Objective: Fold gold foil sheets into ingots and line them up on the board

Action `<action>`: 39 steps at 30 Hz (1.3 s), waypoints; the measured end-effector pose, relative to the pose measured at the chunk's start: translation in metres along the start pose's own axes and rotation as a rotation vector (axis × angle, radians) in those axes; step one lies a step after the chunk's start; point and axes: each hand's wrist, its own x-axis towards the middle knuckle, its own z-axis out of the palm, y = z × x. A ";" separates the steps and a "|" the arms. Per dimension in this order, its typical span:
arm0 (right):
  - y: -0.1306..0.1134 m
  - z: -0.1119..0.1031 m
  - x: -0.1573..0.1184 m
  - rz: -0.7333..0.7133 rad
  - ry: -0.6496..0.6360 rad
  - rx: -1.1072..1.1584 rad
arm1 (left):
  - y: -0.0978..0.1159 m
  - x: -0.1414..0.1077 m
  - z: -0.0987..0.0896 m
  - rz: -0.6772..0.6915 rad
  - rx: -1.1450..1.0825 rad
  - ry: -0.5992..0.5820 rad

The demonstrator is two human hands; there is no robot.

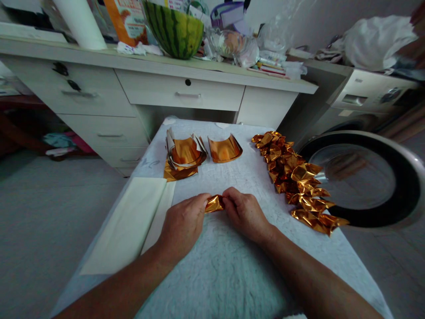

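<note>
A small piece of folded gold foil paper (214, 204) is stretched between my two hands, just above the cloth-covered table. My left hand (186, 221) pinches its left end, and my right hand (245, 212) grips the other end with curled fingers. Beyond them lies a stack of curved gold foil sheets (185, 153) with pale backs. Beside that stack, a single curved gold sheet (226, 149) rests apart. Along the table's right side runs a row of folded gold foil pieces (288, 170), packed against one another.
Pale paper sheets (124, 221) lie on the table's left side. Behind the table stands a white desk (209, 91) bearing a cut watermelon (175, 29), an orange packet (128, 22) and plastic bags. At the right, a washing machine's open round door (361, 177) is close to the table edge.
</note>
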 end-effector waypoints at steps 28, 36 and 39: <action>0.002 0.008 -0.002 -0.085 0.050 0.059 | -0.001 -0.002 0.004 -0.002 0.018 0.074; -0.001 -0.007 -0.002 -0.032 0.053 0.179 | 0.002 0.003 -0.001 -0.158 -0.090 -0.046; 0.002 -0.017 -0.002 -0.159 0.064 0.272 | 0.002 0.006 -0.007 -0.265 -0.143 -0.099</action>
